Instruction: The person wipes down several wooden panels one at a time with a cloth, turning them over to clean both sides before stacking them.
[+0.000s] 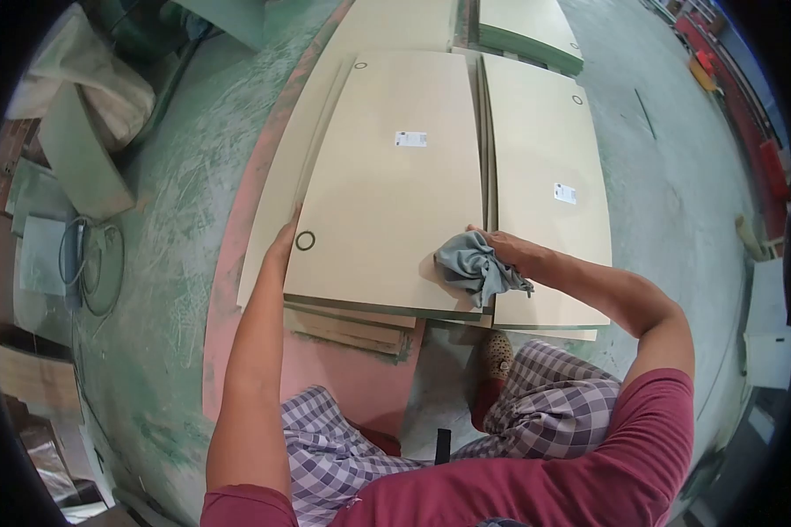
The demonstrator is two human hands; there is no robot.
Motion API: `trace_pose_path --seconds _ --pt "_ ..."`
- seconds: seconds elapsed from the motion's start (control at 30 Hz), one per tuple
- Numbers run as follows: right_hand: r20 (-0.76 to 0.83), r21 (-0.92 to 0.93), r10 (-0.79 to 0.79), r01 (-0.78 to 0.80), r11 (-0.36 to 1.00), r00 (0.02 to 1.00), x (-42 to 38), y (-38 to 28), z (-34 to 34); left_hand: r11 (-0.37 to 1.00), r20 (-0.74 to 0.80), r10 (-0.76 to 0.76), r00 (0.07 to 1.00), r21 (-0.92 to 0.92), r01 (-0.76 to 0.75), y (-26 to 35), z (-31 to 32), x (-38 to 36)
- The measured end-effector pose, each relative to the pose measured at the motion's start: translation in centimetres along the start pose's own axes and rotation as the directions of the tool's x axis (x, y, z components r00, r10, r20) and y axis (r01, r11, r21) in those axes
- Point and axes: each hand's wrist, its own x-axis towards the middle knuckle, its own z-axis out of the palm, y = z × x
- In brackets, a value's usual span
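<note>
A large cream board [395,193] with a white label [410,139] and small dark rings lies on top of a stack in front of me. My left hand [287,234] is at the board's left edge, beside a ring; its fingers are mostly hidden past the edge. Near the lower right corner, my right hand [501,246] is closed on a bunched grey-blue cloth [475,265], which hangs over the right edge towards the neighbouring board. That second cream board [549,176] lies close on the right and bears its own label [564,193].
More boards [532,31] are stacked at the far end. A pink sheet [351,369] lies under the left stack. A coiled cable [105,263] and a pale sack [105,88] are on the left. Red equipment [747,97] stands along the right side.
</note>
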Motion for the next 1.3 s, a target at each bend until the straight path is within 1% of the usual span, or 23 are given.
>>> trace_pose_path --seconds 0.03,0.07,0.1,0.13,0.17,0.23,0.27,0.33,0.47,0.5,0.53,0.57,0.63,0.73,0.8,0.87,0.93,0.97,1.03,1.07,1.13,1.23,1.3 --pt "-0.007 0.010 -0.007 0.007 1.000 1.000 0.0 0.0 -0.2 0.994 -0.035 -0.104 0.994 -0.017 0.103 1.1 0.2 0.0" --pt "-0.010 -0.040 -0.028 0.028 0.999 1.000 -0.7 0.0 -0.1 0.995 -0.029 -0.101 0.994 -0.005 0.101 2.2 0.7 -1.0" --pt "-0.012 -0.090 -0.051 0.050 0.995 0.999 -0.9 -0.2 -0.2 0.985 0.091 -0.011 0.996 -0.171 0.027 3.1 1.3 -1.2" --pt "-0.074 -0.080 0.025 -0.031 0.996 0.997 -1.2 -0.6 -0.2 0.940 0.194 0.095 0.976 -0.339 -0.025 3.8 1.8 -1.2" --pt "-0.078 -0.077 0.018 -0.024 0.997 0.997 -1.0 -0.6 -0.3 0.942 0.198 0.099 0.975 -0.335 -0.028 4.1 2.1 -0.7" --pt "-0.066 -0.085 0.040 -0.046 0.995 0.997 -1.1 -0.8 -0.6 0.957 0.073 -0.020 0.997 -0.287 0.040 4.5 2.8 0.5" --pt "-0.072 -0.082 0.035 -0.040 0.996 0.997 -1.1 -0.9 -0.8 0.958 0.079 -0.015 0.997 -0.283 0.037 4.8 3.1 1.2" --pt "-0.125 -0.134 0.071 -0.088 0.987 0.990 -1.4 -1.3 -0.6 0.979 0.064 -0.054 0.996 -0.195 0.066 5.0 3.5 2.3" --pt "-0.166 -0.156 0.082 -0.109 0.982 0.983 -1.5 -1.7 -0.3 0.988 0.116 -0.045 0.992 -0.144 0.062 5.1 3.8 5.6" --pt "-0.175 -0.149 0.080 -0.107 0.983 0.981 -1.2 -1.1 -0.7 0.992 -0.182 0.004 0.983 0.128 0.020 4.9 5.1 6.0" --pt "-0.162 -0.137 0.066 -0.089 0.987 0.985 -0.7 -0.3 -1.3 0.920 -0.445 0.130 0.886 0.388 0.060 5.0 6.5 5.7" --pt "-0.156 -0.127 0.046 -0.066 0.990 0.987 -0.2 0.3 -2.1 0.919 -0.437 0.135 0.889 0.390 0.052 5.3 7.4 5.6" --pt "-0.175 -0.164 0.034 -0.063 0.984 0.984 -0.4 0.5 -2.7 0.944 -0.474 0.020 0.880 0.299 0.140 7.1 8.6 3.7" --pt "-0.203 -0.148 -0.020 -0.010 0.989 0.979 -1.5 0.3 -2.6 0.958 -0.529 0.069 0.846 0.271 0.092 8.3 10.1 2.9" --pt "-0.202 -0.252 -0.084 0.031 0.967 0.976 -2.1 0.2 -2.7 0.968 -0.515 0.050 0.856 0.237 0.086 7.1 9.0 4.1" --pt "-0.220 -0.248 -0.079 0.023 0.969 0.972 -1.9 0.9 -3.3 0.975 -0.479 0.041 0.877 0.210 0.069 5.9 8.7 5.5" --pt "-0.265 -0.227 -0.070 0.009 0.974 0.962 -2.0 0.7 -3.7 0.976 -0.464 0.097 0.880 0.216 0.006 5.5 9.3 5.7" --pt "-0.274 -0.211 -0.066 0.007 0.977 0.959 -1.9 1.1 -4.3 0.974 -0.451 0.098 0.887 0.228 0.009 5.2 9.8 5.9" --pt "-0.301 -0.294 -0.109 0.016 0.956 0.947 -1.3 1.6 -5.4 0.983 -0.443 0.054 0.895 0.183 0.031 6.2 10.8 4.8" --pt "-0.341 -0.295 -0.090 -0.015 0.955 0.936 -1.1 1.8 -5.8 0.981 -0.442 0.048 0.896 0.191 0.041 6.4 11.3 4.5" --pt "-0.350 -0.283 -0.091 -0.013 0.959 0.932 -1.7 1.7 -6.0 0.979 -0.525 0.102 0.845 0.205 0.009 6.6 12.7 4.4" --pt "-0.398 -0.307 -0.107 -0.022 0.952 0.911 -2.1 3.0 -7.5 0.980 -0.506 0.106 0.856 0.199 -0.004 6.3 14.2 5.0" --pt "-0.441 -0.260 -0.120 0.001 0.966 0.889 -2.9 4.3 -8.4 0.981 -0.476 0.102 0.874 0.193 -0.009 5.9 16.0 5.5"
